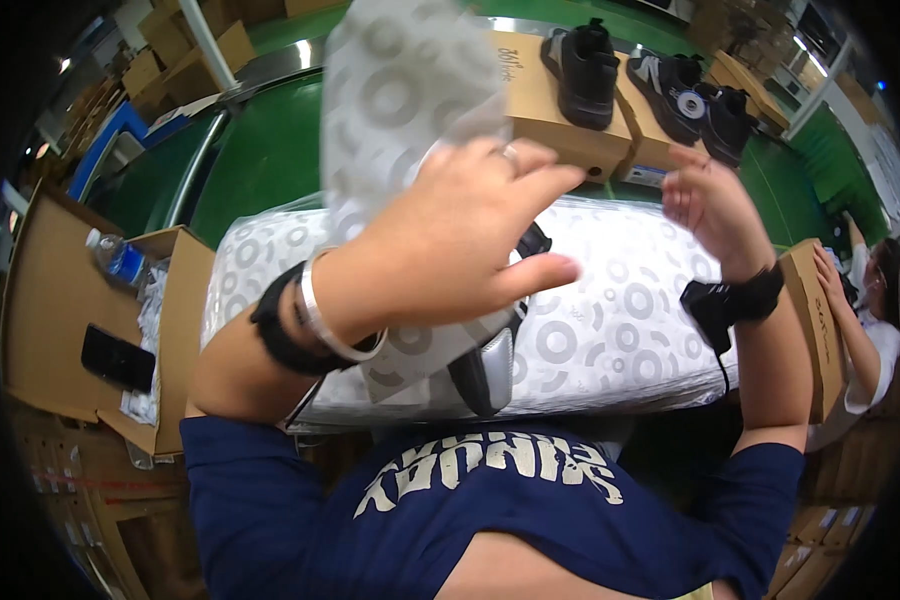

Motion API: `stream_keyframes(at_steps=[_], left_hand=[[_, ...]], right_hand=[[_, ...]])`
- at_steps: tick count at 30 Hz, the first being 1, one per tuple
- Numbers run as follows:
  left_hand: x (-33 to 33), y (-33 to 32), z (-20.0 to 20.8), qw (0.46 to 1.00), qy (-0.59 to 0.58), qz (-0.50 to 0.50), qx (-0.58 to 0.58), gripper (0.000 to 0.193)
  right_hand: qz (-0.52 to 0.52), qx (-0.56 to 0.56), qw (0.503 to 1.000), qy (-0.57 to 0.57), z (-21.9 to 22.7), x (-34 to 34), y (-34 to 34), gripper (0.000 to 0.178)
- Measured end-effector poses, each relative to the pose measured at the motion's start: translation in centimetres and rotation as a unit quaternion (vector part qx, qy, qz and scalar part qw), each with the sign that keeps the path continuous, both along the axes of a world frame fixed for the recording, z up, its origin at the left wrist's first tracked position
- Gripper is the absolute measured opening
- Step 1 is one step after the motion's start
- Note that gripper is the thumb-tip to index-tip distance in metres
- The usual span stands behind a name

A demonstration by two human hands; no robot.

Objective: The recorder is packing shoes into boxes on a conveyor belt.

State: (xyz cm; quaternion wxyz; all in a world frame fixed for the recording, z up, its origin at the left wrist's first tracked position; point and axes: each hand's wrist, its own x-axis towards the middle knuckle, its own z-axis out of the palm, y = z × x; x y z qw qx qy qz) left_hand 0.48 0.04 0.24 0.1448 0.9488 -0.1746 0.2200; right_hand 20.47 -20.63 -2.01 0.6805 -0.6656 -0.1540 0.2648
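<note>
Near rim of the bench hidden under a thick stack of tissue paper, white with grey ring print, spread from just right of the open carton to past the right wrist. Green belt surface bare only beyond the stack, up to a row of brown shoeboxes along the far side, black shoes set on top of them. Little free room between stack and boxes; more open green at far left, beside a metal rail.

Left hand raised above the stack, fingers curled partly closed around a loose tissue sheet, thumb side pinching it. Sheet lifted and standing almost upright, curling over the hand, same ring print, thin and crinkled, lower end draped down over a dark shoe with a silver heel panel, mostly hidden beneath wrist and paper. Black band and silver bangle on that wrist.

Right hand held up at the right end of the stack, fingers bent loosely, open, holding nothing visible; black strap round the wrist.

Open cardboard carton at left, holding a water bottle and a dark phone. Another person at far right, hands on a brown box.
</note>
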Motion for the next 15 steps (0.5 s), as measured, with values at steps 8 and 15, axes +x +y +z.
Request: stream_keyframes(at_steps=[8,15], left_hand=[[0.9,-0.6,-7.3,0.972,0.198,-0.025,0.121,0.062],[0.2,-3.1,-4.3,0.964,0.209,-0.033,0.160,0.052]], right_hand=[[0.152,-0.131,0.963,-0.180,0.2,-3.4,6.4,0.065],[0.196,-0.127,0.944,-0.232,-1.2,-2.9,18.7,0.064]])
